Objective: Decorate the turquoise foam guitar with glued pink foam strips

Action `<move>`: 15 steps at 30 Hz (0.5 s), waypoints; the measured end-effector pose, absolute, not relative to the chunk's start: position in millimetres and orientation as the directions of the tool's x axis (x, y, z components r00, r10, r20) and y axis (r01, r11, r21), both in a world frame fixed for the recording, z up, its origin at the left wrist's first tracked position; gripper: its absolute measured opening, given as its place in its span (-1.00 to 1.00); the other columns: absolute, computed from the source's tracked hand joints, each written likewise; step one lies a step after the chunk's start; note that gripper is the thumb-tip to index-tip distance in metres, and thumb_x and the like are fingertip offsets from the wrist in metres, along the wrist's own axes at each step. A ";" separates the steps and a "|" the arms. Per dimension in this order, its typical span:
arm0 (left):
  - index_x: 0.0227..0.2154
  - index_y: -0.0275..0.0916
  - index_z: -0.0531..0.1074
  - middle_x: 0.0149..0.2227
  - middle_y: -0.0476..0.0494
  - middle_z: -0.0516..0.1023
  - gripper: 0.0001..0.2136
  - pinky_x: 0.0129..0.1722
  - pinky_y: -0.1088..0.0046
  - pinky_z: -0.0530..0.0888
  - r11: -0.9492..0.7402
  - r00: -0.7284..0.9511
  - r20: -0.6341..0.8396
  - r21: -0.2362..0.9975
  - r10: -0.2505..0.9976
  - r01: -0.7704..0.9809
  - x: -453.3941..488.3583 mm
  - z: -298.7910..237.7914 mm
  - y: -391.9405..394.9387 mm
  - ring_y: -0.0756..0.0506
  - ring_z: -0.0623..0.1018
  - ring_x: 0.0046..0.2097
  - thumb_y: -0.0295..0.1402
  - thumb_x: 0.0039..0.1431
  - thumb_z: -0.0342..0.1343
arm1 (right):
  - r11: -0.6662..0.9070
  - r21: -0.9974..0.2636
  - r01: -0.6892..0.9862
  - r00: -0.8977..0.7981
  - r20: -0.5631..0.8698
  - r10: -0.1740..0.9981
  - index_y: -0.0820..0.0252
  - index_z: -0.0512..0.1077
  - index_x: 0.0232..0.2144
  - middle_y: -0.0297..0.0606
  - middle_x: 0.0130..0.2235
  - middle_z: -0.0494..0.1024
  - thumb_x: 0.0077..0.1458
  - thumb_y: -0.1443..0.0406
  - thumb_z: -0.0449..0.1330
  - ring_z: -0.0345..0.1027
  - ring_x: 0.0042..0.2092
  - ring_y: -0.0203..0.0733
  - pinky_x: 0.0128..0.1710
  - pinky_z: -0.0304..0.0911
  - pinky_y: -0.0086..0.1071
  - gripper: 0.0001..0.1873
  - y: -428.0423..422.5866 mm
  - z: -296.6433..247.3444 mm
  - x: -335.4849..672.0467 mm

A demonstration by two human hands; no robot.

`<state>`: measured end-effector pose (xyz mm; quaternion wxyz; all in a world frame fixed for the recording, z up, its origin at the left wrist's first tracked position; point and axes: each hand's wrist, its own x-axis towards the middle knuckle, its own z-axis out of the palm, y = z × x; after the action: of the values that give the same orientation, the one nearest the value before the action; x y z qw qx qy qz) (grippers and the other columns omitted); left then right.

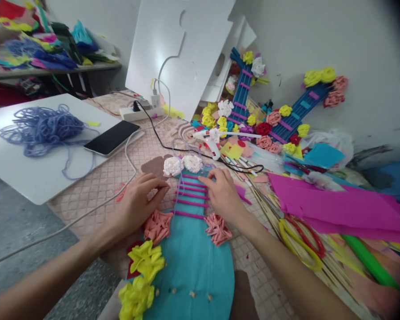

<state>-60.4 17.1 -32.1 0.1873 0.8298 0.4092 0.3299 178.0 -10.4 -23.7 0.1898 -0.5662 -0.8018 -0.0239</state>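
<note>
A turquoise paper guitar (pixel 193 266) lies in front of me, its neck pointing away. Magenta strips (pixel 190 201) cross the neck. White paper flowers (pixel 182 165) sit at its far end, with pink flowers (pixel 158 226) and yellow flowers (pixel 146 262) along the sides. A thin purple yarn strand (pixel 176 195) runs down the neck's left side. My left hand (pixel 142 195) hovers left of the neck, thumb and forefinger brought together; what they pinch, if anything, is too small to see. My right hand (pixel 222 191) touches the neck's upper right edge, fingertips bent together over something unclear.
Purple yarn (pixel 46 126) heaps on a white board at left, beside a phone (pixel 112 138). A glue gun (pixel 210 141) with a black cord lies beyond the guitar. Scissors (pixel 300 244), sticks and magenta sheets (pixel 336 204) lie right. Two blue decorated guitars (pixel 242 95) lean against the wall.
</note>
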 end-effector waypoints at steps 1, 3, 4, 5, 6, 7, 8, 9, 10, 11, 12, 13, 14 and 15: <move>-0.35 -0.24 0.45 -0.31 -0.08 0.48 -0.85 -0.20 0.37 0.38 -0.592 0.443 0.396 0.588 0.805 0.551 -60.3 -31.9 16.9 -0.07 0.44 -0.22 -0.34 0.25 0.00 | 0.367 -0.185 0.912 -0.292 0.336 0.895 0.21 0.48 -0.09 -0.07 -0.18 0.31 0.06 0.57 -0.05 0.13 -0.10 -0.01 -0.12 0.23 -0.08 -0.53 -11.7 -23.2 178.5; -0.36 -0.23 0.45 -0.32 -0.07 0.49 -0.85 -0.21 0.38 0.39 -0.589 0.431 0.403 0.598 0.807 0.543 -59.9 -31.5 16.3 -0.06 0.45 -0.23 -0.34 0.24 0.01 | 0.394 -0.212 0.894 -0.308 0.348 0.886 0.17 0.48 -0.10 -0.10 -0.17 0.31 0.06 0.57 -0.04 0.13 -0.09 -0.02 -0.11 0.23 -0.09 -0.54 -15.0 -22.6 180.1; -0.37 -0.23 0.45 -0.33 -0.07 0.49 -0.85 -0.22 0.39 0.39 -0.587 0.426 0.406 0.602 0.808 0.541 -59.6 -31.3 15.9 -0.06 0.45 -0.24 -0.34 0.23 0.01 | 0.408 -0.222 0.885 -0.318 0.352 0.880 0.15 0.49 -0.11 -0.12 -0.17 0.31 0.07 0.57 -0.04 0.13 -0.09 -0.03 -0.11 0.23 -0.09 -0.55 -16.7 -22.5 180.8; -0.37 -0.23 0.45 -0.33 -0.06 0.49 -0.85 -0.23 0.40 0.39 -0.587 0.423 0.409 0.603 0.809 0.540 -59.4 -31.1 15.4 -0.06 0.45 -0.25 -0.34 0.23 0.01 | 0.421 -0.227 0.878 -0.327 0.356 0.875 0.14 0.49 -0.13 -0.13 -0.17 0.31 0.07 0.56 -0.03 0.13 -0.09 -0.03 -0.11 0.23 -0.10 -0.56 -18.4 -22.7 181.4; -0.38 -0.23 0.45 -0.33 -0.06 0.50 -0.85 -0.23 0.40 0.40 -0.588 0.423 0.410 0.603 0.808 0.539 -59.1 -31.0 14.8 -0.06 0.45 -0.25 -0.34 0.23 0.02 | 0.429 -0.227 0.874 -0.335 0.358 0.872 0.15 0.49 -0.14 -0.12 -0.17 0.31 0.08 0.55 -0.02 0.13 -0.09 -0.03 -0.11 0.23 -0.10 -0.58 -19.9 -22.9 181.9; -0.38 -0.22 0.45 -0.34 -0.06 0.50 -0.85 -0.24 0.40 0.40 -0.589 0.420 0.413 0.603 0.808 0.538 -59.0 -30.9 14.2 -0.06 0.46 -0.25 -0.34 0.23 0.02 | 0.433 -0.224 0.873 -0.339 0.360 0.869 0.16 0.50 -0.15 -0.12 -0.18 0.32 0.09 0.55 -0.02 0.13 -0.09 -0.03 -0.11 0.23 -0.10 -0.59 -21.2 -23.3 182.1; -0.38 -0.22 0.46 -0.34 -0.06 0.50 -0.86 -0.24 0.41 0.40 -0.588 0.421 0.413 0.605 0.808 0.537 -58.8 -30.8 13.6 -0.06 0.46 -0.25 -0.34 0.22 0.02 | 0.435 -0.220 0.873 -0.342 0.360 0.868 0.18 0.50 -0.15 -0.11 -0.18 0.32 0.11 0.54 -0.02 0.13 -0.09 -0.03 -0.10 0.22 -0.10 -0.61 -22.2 -23.6 182.2; -0.37 -0.22 0.46 -0.34 -0.06 0.50 -0.86 -0.25 0.41 0.40 -0.588 0.421 0.411 0.607 0.808 0.535 -58.8 -30.8 13.0 -0.06 0.46 -0.26 -0.34 0.23 0.02 | 0.436 -0.216 0.874 -0.343 0.363 0.867 0.19 0.50 -0.15 -0.10 -0.18 0.32 0.11 0.53 -0.03 0.13 -0.09 -0.03 -0.10 0.22 -0.09 -0.61 -23.1 -23.9 182.2; -0.37 -0.22 0.46 -0.35 -0.06 0.50 -0.85 -0.26 0.42 0.40 -0.588 0.421 0.412 0.609 0.808 0.532 -58.8 -30.8 12.6 -0.05 0.46 -0.26 -0.34 0.23 0.02 | 0.436 -0.216 0.874 -0.342 0.365 0.866 0.20 0.50 -0.15 -0.10 -0.18 0.32 0.12 0.53 -0.03 0.13 -0.09 -0.03 -0.08 0.21 -0.09 -0.61 -23.8 -24.0 182.2; -0.37 -0.23 0.46 -0.35 -0.06 0.49 -0.85 -0.26 0.42 0.39 -0.588 0.420 0.413 0.611 0.808 0.529 -58.8 -30.9 12.2 -0.05 0.46 -0.27 -0.34 0.23 0.02 | 0.439 -0.216 0.872 -0.343 0.368 0.864 0.21 0.49 -0.14 -0.10 -0.18 0.32 0.12 0.54 -0.03 0.13 -0.09 -0.03 -0.08 0.21 -0.10 -0.61 -24.5 -24.1 182.2; -0.37 -0.23 0.46 -0.35 -0.06 0.49 -0.85 -0.27 0.43 0.39 -0.588 0.418 0.415 0.612 0.808 0.529 -58.9 -31.2 12.0 -0.05 0.46 -0.27 -0.35 0.23 0.01 | 0.445 -0.216 0.869 -0.348 0.371 0.861 0.21 0.49 -0.13 -0.10 -0.17 0.31 0.11 0.54 -0.03 0.12 -0.08 -0.04 -0.07 0.21 -0.10 -0.61 -25.2 -24.2 182.2; -0.36 -0.24 0.46 -0.35 -0.07 0.49 -0.85 -0.27 0.43 0.39 -0.588 0.415 0.418 0.611 0.808 0.530 -59.0 -31.5 12.0 -0.05 0.45 -0.27 -0.35 0.23 0.01 | 0.454 -0.217 0.864 -0.356 0.375 0.856 0.20 0.49 -0.13 -0.11 -0.17 0.31 0.11 0.55 -0.03 0.12 -0.08 -0.04 -0.07 0.21 -0.10 -0.60 -25.9 -24.2 182.3; -0.36 -0.24 0.46 -0.36 -0.07 0.48 -0.85 -0.27 0.42 0.39 -0.587 0.409 0.422 0.610 0.809 0.532 -59.1 -31.9 12.0 -0.05 0.45 -0.27 -0.34 0.23 0.01 | 0.466 -0.219 0.857 -0.365 0.379 0.850 0.19 0.49 -0.13 -0.11 -0.16 0.31 0.11 0.55 -0.03 0.12 -0.08 -0.04 -0.07 0.21 -0.11 -0.60 -26.5 -24.3 182.3; -0.36 -0.24 0.46 -0.36 -0.07 0.48 -0.85 -0.27 0.42 0.39 -0.585 0.403 0.425 0.610 0.811 0.535 -59.2 -32.4 12.1 -0.06 0.45 -0.27 -0.34 0.23 0.02 | 0.477 -0.222 0.851 -0.375 0.381 0.845 0.18 0.49 -0.14 -0.11 -0.16 0.31 0.10 0.55 -0.03 0.12 -0.07 -0.04 -0.08 0.21 -0.12 -0.59 -27.0 -24.4 182.4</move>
<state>-59.2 12.1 -32.4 0.1927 0.8150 0.4127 0.3581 182.4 -27.0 -24.4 0.2260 -0.5113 -0.8291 -0.0058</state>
